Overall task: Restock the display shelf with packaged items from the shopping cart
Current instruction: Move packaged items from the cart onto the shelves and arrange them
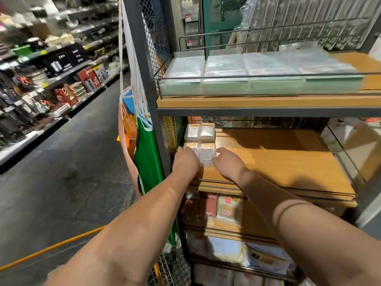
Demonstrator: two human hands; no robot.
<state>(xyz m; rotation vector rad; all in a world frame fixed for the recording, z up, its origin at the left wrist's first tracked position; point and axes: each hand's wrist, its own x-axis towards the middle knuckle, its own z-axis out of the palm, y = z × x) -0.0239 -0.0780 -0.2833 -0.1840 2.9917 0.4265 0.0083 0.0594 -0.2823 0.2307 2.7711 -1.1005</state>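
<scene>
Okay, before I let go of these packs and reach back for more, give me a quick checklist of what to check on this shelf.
1. Front packs resting on the wooden shelf: ok.
2. Front packs lined up with the back packs: ok, roughly square.
3. Left hand and right hand both steadying the front packs: ok.
4. Free shelf space to the right for more: ok.
5. Labels facing the aisle: cannot tell, blurred.
6. Stock left in the cart: cannot tell, only a wire corner shows.
</scene>
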